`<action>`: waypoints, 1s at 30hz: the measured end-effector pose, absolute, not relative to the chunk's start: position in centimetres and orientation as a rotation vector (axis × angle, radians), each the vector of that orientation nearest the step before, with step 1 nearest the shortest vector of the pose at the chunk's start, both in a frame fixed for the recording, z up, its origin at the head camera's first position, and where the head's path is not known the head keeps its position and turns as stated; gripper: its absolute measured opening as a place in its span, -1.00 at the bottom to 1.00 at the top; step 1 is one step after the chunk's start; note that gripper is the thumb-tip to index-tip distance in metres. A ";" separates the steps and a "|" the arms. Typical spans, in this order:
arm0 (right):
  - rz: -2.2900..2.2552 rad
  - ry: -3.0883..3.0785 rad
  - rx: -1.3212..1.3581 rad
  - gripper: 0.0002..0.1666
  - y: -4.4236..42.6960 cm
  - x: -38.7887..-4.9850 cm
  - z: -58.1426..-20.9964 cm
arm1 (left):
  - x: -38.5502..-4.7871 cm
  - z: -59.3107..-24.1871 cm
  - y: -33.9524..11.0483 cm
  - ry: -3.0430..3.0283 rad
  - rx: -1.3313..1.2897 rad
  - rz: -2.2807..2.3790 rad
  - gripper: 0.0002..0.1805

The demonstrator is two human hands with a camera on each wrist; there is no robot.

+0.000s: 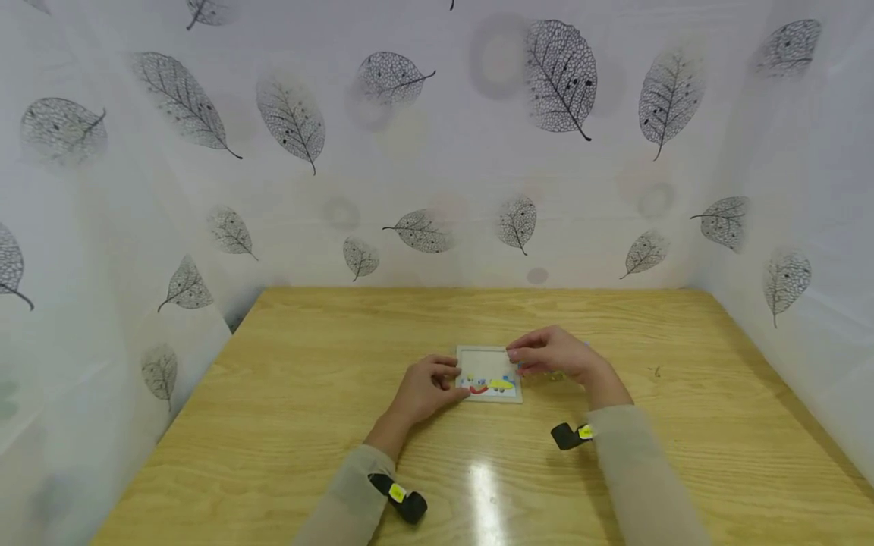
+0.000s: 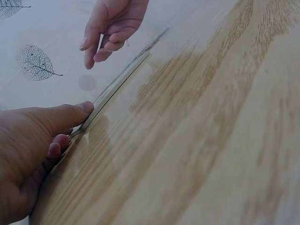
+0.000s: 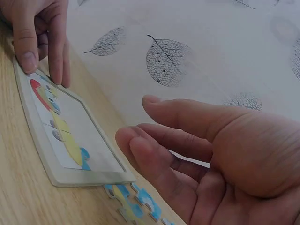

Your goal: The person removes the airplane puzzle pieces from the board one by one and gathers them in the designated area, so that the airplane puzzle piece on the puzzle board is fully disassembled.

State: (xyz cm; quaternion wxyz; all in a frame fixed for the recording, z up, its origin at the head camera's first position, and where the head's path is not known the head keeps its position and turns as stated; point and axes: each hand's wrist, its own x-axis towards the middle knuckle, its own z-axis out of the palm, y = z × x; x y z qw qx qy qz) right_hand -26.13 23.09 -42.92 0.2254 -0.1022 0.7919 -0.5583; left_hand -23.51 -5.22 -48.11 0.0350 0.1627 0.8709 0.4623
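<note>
A pale jigsaw puzzle tray (image 1: 489, 350) lies on the table, and colored puzzle pieces (image 3: 65, 136) with red, yellow and blue parts fill the strip along its near side. My left hand (image 1: 425, 387) grips the tray's left edge, thumb on the rim and fingers beside it, as the left wrist view (image 2: 42, 140) also shows. Over the tray's right edge hovers my right hand (image 1: 556, 353), thumb and fingers loosely bent and apart, nothing visible between them in the right wrist view. Loose puzzle pieces (image 3: 133, 201) lie just right of the tray, partly hidden beneath that hand.
The wood-grain table (image 1: 307, 341) stretches out around the tray. A pale cloth (image 1: 437, 152) with dark leaf prints hangs behind it and at both sides. Each wrist carries a small black camera (image 1: 410, 506) on a strap.
</note>
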 end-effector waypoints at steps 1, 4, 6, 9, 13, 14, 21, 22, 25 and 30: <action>-1.536 2.172 -0.287 -0.46 22.7 -26.1 -42.9 | -23.5 -48.1 -5.2 2.675 0.501 1.424 -0.58; -1.510 2.155 -0.321 -0.48 21.8 -26.0 -43.0 | -23.5 -48.2 -5.2 2.673 0.505 1.429 -0.58; -1.494 2.150 -0.327 -0.50 21.2 -26.0 -43.2 | -23.6 -48.2 -5.2 2.674 0.511 1.431 -0.59; -1.470 2.145 -0.343 -0.52 20.3 -26.0 -43.6 | -23.6 -48.3 -5.2 2.675 0.522 1.428 -0.59; -1.426 2.134 -0.408 -0.52 19.2 -25.8 -43.9 | -23.6 -48.3 -5.3 2.680 0.547 1.422 -0.59; -1.410 2.136 -0.433 -0.52 18.9 -25.7 -44.0 | -23.6 -48.3 -5.3 2.681 0.552 1.420 -0.59; -1.264 2.236 -0.551 -0.51 17.5 -25.2 -43.5 | -23.7 -48.2 -5.4 2.688 0.572 1.406 -0.61; -1.243 2.253 -0.556 -0.50 17.4 -25.2 -43.5 | -23.7 -48.2 -5.4 2.690 0.571 1.404 -0.61; -1.195 2.279 -0.570 -0.50 17.1 -25.1 -43.6 | -23.7 -48.2 -5.4 2.691 0.569 1.398 -0.60; -1.126 2.307 -0.601 -0.52 16.8 -25.1 -43.7 | -23.6 -48.2 -5.4 2.691 0.573 1.402 -0.60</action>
